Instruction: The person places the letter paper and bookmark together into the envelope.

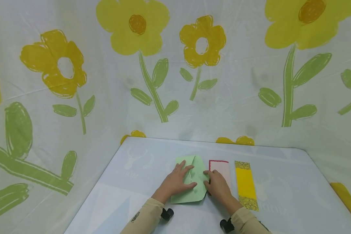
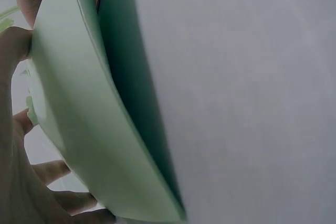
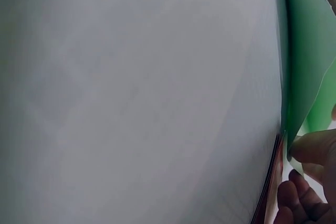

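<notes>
A light green paper envelope (image 1: 199, 174) lies on the table, its folded flaps facing up. My left hand (image 1: 174, 182) rests across its left part with the fingers spread. In the left wrist view the envelope (image 2: 89, 108) bows up along its near edge, leaving a dark gap over the tabletop, and my left fingertips touch its far side. At the envelope's right edge, my right hand (image 1: 218, 186) pinches the paper between thumb and fingers. The right wrist view shows that thumb (image 3: 315, 148) against the edge of the green paper (image 3: 310, 51).
Beside the envelope lies a pale pink card (image 1: 222, 167) with a red border, partly under my right hand. Farther right is a yellow strip (image 1: 245, 182) with speckled gold ends. A flower-print curtain (image 1: 234, 97) stands behind the white table (image 1: 292, 182).
</notes>
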Available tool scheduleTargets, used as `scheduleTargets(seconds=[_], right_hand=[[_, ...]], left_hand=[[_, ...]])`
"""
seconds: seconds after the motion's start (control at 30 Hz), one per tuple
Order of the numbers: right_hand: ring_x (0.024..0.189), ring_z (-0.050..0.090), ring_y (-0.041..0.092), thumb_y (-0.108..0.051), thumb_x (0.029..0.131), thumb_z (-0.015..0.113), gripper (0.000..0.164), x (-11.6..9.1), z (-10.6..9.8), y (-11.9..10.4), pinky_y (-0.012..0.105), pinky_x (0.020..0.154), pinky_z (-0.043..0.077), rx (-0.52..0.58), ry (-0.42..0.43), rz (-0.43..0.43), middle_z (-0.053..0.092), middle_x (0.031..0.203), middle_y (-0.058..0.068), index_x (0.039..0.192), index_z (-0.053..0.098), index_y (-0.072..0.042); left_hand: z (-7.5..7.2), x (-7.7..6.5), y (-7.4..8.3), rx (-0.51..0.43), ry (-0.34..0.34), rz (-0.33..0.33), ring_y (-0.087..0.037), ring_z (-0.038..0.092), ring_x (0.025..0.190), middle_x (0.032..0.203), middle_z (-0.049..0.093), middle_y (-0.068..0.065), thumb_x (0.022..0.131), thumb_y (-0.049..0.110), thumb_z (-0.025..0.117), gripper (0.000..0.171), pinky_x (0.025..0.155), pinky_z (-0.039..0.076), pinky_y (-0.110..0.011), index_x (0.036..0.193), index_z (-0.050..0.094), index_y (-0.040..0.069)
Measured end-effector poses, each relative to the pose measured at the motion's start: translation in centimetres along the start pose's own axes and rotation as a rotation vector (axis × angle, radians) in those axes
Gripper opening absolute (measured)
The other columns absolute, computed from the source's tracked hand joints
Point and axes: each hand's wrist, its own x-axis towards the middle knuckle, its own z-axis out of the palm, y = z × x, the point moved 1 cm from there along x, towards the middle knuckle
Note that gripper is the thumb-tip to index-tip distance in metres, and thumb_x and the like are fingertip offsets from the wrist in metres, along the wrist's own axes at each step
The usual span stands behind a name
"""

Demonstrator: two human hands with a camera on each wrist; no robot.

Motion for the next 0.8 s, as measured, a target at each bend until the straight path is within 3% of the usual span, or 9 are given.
scheduleTargets(seconds=[0.33, 0.57, 0.8], right_hand=[[0.072, 0.045, 0.016, -0.015, 0.088, 0.078, 0.037, 0.0, 0.0, 0.0, 0.031, 0.069, 0.049, 0.006, -0.008, 0.015, 0.054, 0.087, 0.003, 0.123, 0.070, -0.004], [0.072, 0.045, 0.016, -0.015, 0.088, 0.078, 0.037, 0.0, 0.1, 0.1, 0.031, 0.068, 0.046, 0.001, -0.004, 0.011, 0.053, 0.086, 0.002, 0.122, 0.070, -0.004], [0.072, 0.046, 0.016, -0.016, 0.087, 0.079, 0.038, -0.1, 0.0, 0.0, 0.031, 0.069, 0.048, -0.003, -0.001, 0.014, 0.055, 0.087, 0.003, 0.122, 0.070, -0.005]], left_hand=[[-0.8, -0.1, -0.7, 0.005, -0.068, 0.039, -0.036, 0.027, 0.151, 0.168, 0.022, -0.005, 0.073, 0.081, 0.070, 0.096, 0.103, 0.047, -0.057, 0.155, 0.038, 0.042], [-1.5, 0.0, -1.2, 0.009, -0.123, 0.074, -0.038, 0.033, 0.148, 0.169, 0.018, -0.006, 0.061, 0.077, 0.081, 0.111, 0.103, 0.048, -0.055, 0.156, 0.035, 0.043], [-1.5, 0.2, -1.4, 0.032, -0.137, 0.075, -0.038, 0.031, 0.149, 0.170, 0.016, -0.005, 0.058, 0.076, 0.084, 0.115, 0.103, 0.047, -0.055, 0.157, 0.032, 0.046]])
